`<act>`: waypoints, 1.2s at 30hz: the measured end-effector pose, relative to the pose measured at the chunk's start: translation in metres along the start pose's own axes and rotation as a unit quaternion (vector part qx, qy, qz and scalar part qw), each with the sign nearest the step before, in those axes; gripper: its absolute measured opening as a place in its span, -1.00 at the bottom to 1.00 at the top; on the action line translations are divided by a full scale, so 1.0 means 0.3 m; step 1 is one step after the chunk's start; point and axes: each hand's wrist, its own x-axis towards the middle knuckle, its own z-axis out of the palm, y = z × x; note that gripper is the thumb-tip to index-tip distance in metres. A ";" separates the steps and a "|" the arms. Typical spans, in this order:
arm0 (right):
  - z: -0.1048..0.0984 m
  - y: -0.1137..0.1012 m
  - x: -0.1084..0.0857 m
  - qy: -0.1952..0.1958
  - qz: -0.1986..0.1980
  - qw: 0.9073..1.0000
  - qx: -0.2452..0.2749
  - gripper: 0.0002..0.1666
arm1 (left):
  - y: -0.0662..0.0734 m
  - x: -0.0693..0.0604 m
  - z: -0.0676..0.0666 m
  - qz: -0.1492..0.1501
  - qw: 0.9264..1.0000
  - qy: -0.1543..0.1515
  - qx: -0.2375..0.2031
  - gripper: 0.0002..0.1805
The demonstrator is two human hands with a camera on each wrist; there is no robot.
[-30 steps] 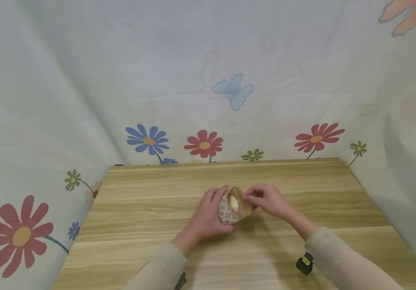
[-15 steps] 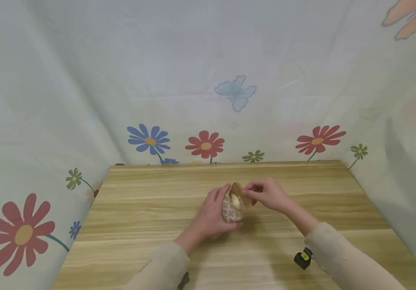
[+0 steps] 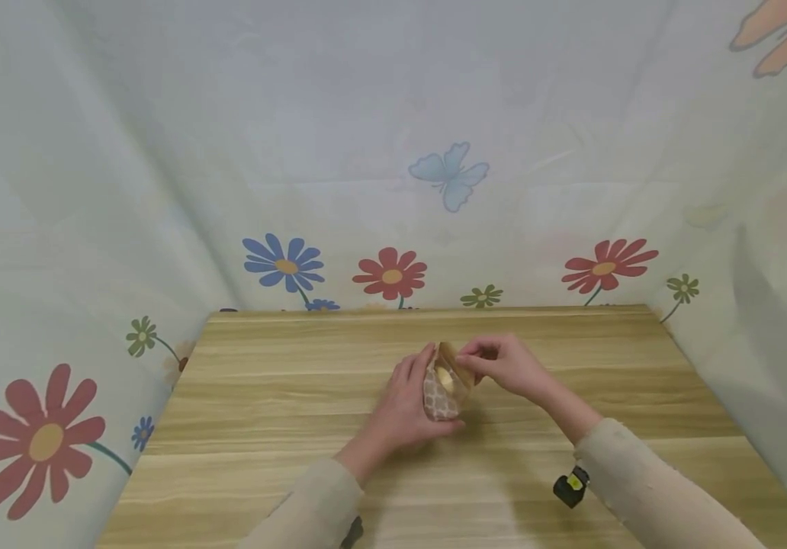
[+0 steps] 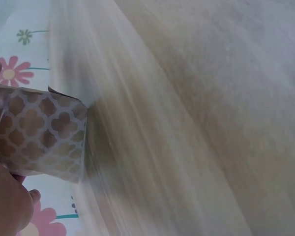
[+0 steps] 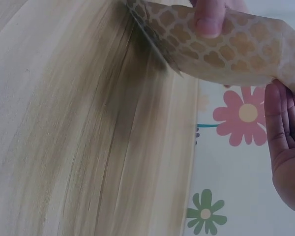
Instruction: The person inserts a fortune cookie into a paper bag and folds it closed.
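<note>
A small brown paper bag with a white lattice pattern (image 3: pixel 440 402) stands on the wooden table, its mouth spread, with a pale yellowish item (image 3: pixel 444 379) inside. My left hand (image 3: pixel 403 408) grips the bag from the left, thumb at its near side. At the mouth's right edge, my right hand (image 3: pixel 508 369) pinches the paper between thumb and fingers. The left wrist view shows the patterned side (image 4: pixel 37 130) beside the left hand (image 4: pixel 7 196). In the right wrist view the right hand (image 5: pixel 290 142) holds the upper corner of the bag (image 5: pixel 236 44).
The wooden table (image 3: pixel 263 381) reaches back to a white curtain (image 3: pixel 338 152) printed with flowers and a butterfly. A black device with a yellow-green mark (image 3: pixel 570 488) is by the right sleeve. Another dark item (image 3: pixel 351 532) shows beside the left sleeve.
The bag and both hands have shifted slightly away from me, and the bag stands more upright. Both hands keep their hold on it.
</note>
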 end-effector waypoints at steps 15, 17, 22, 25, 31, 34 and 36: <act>-0.014 0.014 -0.013 -0.018 0.000 1.000 0.003 -0.86 | -0.001 0.007 0.029 -0.020 1.000 0.023 0.007 0.48; -0.017 0.010 -0.016 -0.032 -0.004 0.999 -0.013 -0.87 | -0.003 0.009 0.031 -0.018 0.999 0.030 0.012 0.47; -0.027 0.000 -0.020 -0.055 -0.008 0.997 -0.046 -0.87 | -0.002 0.012 0.033 -0.022 0.999 0.037 0.021 0.47; -0.032 -0.003 -0.021 -0.062 -0.009 0.997 -0.052 -0.88 | -0.002 0.012 0.035 -0.025 0.999 0.038 0.029 0.47; -0.028 0.004 -0.023 -0.077 -0.023 0.996 -0.048 -0.84 | -0.002 0.013 0.039 -0.023 0.998 0.041 0.035 0.48; -0.018 0.008 -0.022 -0.081 -0.029 0.995 -0.043 -0.82 | -0.003 0.011 0.043 -0.023 0.998 0.043 0.038 0.49; -0.011 0.010 -0.021 -0.083 -0.032 0.995 -0.042 -0.81 | -0.002 0.011 0.048 -0.024 0.998 0.044 0.042 0.49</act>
